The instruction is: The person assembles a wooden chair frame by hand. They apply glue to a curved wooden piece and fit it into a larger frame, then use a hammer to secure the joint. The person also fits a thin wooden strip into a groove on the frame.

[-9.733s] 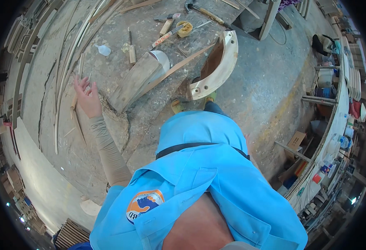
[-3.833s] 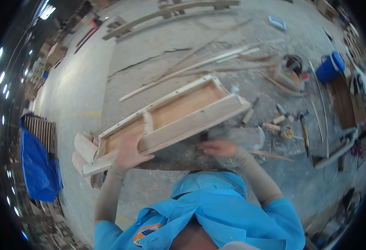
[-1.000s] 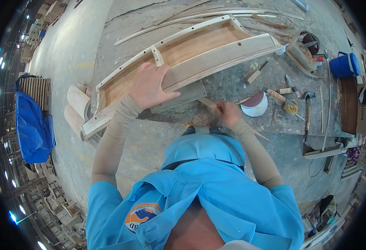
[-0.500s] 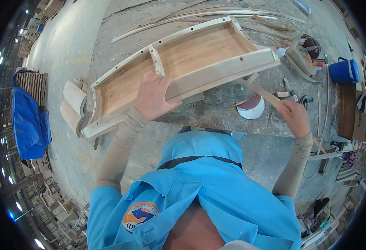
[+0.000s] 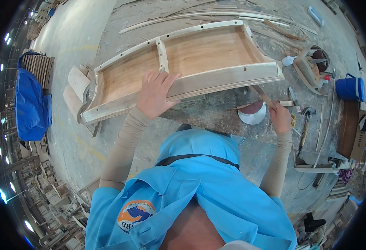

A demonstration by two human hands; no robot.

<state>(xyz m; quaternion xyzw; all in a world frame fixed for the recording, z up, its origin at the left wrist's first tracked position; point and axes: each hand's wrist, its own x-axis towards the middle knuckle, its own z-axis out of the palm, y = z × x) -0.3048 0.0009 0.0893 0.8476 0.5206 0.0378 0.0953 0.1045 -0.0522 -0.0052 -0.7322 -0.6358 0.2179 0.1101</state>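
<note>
A long curved wooden frame (image 5: 229, 79) with a thin panel inside and a cross rib (image 5: 162, 54) lies tilted across the bench. My left hand (image 5: 154, 93) grips its near rail, fingers over the top edge and thumb against the front face. My right hand (image 5: 281, 118) is closed around a thin wooden strip (image 5: 263, 96). The strip's far end reaches to the underside of the frame near its right end, where I cannot tell if it touches. Between the frame and my right hand lies a round disc (image 5: 253, 117), part white and part dark red.
A hammer (image 5: 306, 125) and a brush (image 5: 292, 95) lie right of my right hand. Beyond them stand a curved wooden piece (image 5: 307, 68) and a blue bucket (image 5: 349, 88). Long wooden strips (image 5: 204, 16) lie behind the frame. Curved panels (image 5: 77, 89) are at its left.
My right hand has moved left and slightly down with the strip, and more of the strip's far end is hidden by the frame. The left hand keeps its grip on the rail.
</note>
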